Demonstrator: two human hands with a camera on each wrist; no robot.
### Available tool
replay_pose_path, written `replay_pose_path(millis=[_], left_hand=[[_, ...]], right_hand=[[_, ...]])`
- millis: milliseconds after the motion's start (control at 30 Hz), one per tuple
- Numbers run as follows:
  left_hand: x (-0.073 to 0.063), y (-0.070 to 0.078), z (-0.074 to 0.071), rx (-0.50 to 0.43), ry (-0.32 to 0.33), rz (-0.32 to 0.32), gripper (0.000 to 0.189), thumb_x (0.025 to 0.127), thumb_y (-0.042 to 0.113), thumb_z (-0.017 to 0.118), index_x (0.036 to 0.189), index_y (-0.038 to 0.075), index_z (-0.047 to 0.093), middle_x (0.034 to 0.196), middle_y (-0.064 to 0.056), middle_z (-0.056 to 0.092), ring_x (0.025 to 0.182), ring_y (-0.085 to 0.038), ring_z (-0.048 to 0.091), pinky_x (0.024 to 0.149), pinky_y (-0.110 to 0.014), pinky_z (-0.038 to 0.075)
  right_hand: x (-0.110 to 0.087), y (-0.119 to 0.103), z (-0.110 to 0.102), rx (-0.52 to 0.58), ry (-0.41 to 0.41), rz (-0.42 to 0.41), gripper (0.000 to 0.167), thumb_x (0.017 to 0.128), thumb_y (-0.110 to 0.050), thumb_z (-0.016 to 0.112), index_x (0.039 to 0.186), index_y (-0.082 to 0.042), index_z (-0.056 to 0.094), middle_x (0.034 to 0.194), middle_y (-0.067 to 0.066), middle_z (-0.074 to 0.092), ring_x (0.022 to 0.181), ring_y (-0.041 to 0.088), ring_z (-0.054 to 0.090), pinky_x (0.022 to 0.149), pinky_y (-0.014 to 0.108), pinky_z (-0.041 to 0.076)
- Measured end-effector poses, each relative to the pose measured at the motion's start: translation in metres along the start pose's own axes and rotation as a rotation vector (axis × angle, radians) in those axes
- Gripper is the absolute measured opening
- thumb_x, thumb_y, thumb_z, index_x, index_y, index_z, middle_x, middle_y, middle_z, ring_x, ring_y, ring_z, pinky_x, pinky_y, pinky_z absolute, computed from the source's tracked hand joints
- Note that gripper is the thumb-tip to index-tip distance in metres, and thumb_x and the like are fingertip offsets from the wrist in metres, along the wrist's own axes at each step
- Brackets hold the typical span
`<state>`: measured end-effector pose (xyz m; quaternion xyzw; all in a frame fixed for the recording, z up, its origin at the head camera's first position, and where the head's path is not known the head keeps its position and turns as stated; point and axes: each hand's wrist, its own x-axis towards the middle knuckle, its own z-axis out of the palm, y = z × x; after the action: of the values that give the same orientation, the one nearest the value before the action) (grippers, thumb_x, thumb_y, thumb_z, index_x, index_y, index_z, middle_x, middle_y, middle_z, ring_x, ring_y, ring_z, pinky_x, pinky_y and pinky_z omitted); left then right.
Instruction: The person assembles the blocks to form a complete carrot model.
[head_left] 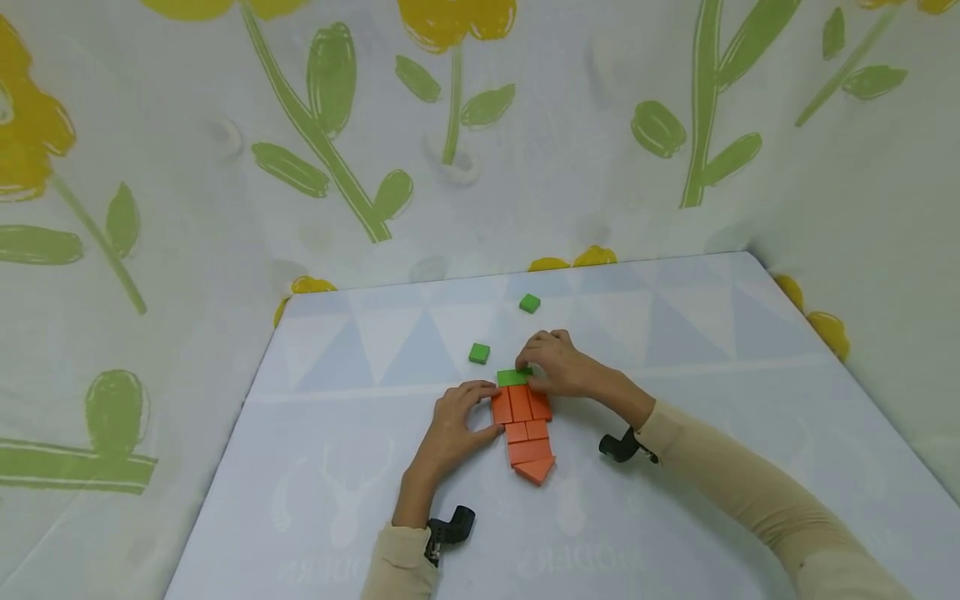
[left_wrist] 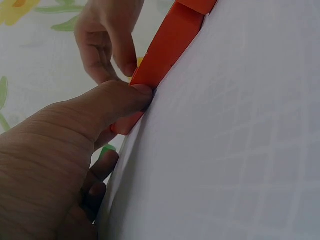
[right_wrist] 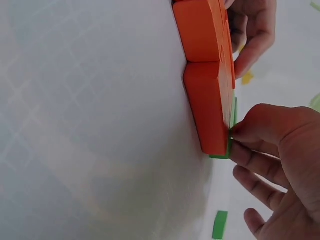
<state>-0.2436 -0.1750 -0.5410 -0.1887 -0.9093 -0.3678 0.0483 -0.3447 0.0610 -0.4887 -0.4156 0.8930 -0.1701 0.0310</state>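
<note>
Orange blocks (head_left: 519, 404) lie on the table in a carrot-like shape, with a triangular block (head_left: 534, 470) at the near tip. Along the far side of the orange blocks sits a green block (head_left: 510, 377). My left hand (head_left: 450, 425) holds the left orange block, its thumb at the near corner and its fingertips at the far one. At the right end of the green row, my right hand (head_left: 561, 367) pinches a green block (right_wrist: 220, 156) between thumb and fingers. That block is partly hidden by the fingers in the head view.
Two loose green blocks lie beyond the shape: one green block (head_left: 479, 353) nearer, another green block (head_left: 530, 303) farther back. The table (head_left: 360, 467) is white with pale blue triangles. A flower-printed curtain (head_left: 540, 183) surrounds its far side and flanks.
</note>
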Motion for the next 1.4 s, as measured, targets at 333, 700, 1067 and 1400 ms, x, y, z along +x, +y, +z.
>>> replay_pose_path(millis=[333,700,1067,1400], left_hand=[[0.001,-0.001,0.000,0.004,-0.007,-0.017,0.052,0.086,0.030,0.079,0.135,0.021,0.062,0.140,0.006,0.054,0.129,-0.020,0.046,0.106,-0.049,0.031],[-0.001,-0.002,0.011,-0.016,-0.002,-0.001,0.050,0.087,0.031,0.078,0.134,0.022,0.063,0.140,0.008,0.054,0.128,-0.019,0.047,0.106,-0.051,0.031],[0.003,0.003,0.008,0.020,0.000,0.016,0.049,0.089,0.033,0.076,0.135,0.022,0.062,0.141,0.007,0.053,0.128,-0.020,0.046,0.108,-0.051,0.030],[0.002,-0.002,0.000,0.020,0.004,0.016,0.050,0.088,0.031,0.077,0.135,0.021,0.062,0.141,0.005,0.054,0.127,-0.022,0.047,0.106,-0.053,0.031]], right_hand=[[0.024,-0.004,-0.009,0.052,0.067,0.103,0.024,0.094,-0.019,0.069,0.116,-0.010,0.071,0.121,0.004,0.066,0.121,0.027,0.051,0.103,0.055,0.029],[0.073,-0.015,0.013,-0.078,-0.012,0.155,0.033,0.090,-0.031,0.074,0.118,-0.015,0.071,0.119,0.002,0.067,0.120,0.027,0.052,0.105,0.059,0.030],[0.065,-0.017,-0.002,-0.025,0.006,0.048,0.028,0.089,-0.017,0.073,0.117,-0.012,0.071,0.121,0.003,0.067,0.122,0.026,0.051,0.104,0.054,0.031],[0.052,-0.012,-0.007,0.025,-0.057,-0.060,0.028,0.090,-0.012,0.074,0.118,-0.011,0.071,0.120,0.002,0.068,0.121,0.024,0.052,0.100,0.047,0.035]])
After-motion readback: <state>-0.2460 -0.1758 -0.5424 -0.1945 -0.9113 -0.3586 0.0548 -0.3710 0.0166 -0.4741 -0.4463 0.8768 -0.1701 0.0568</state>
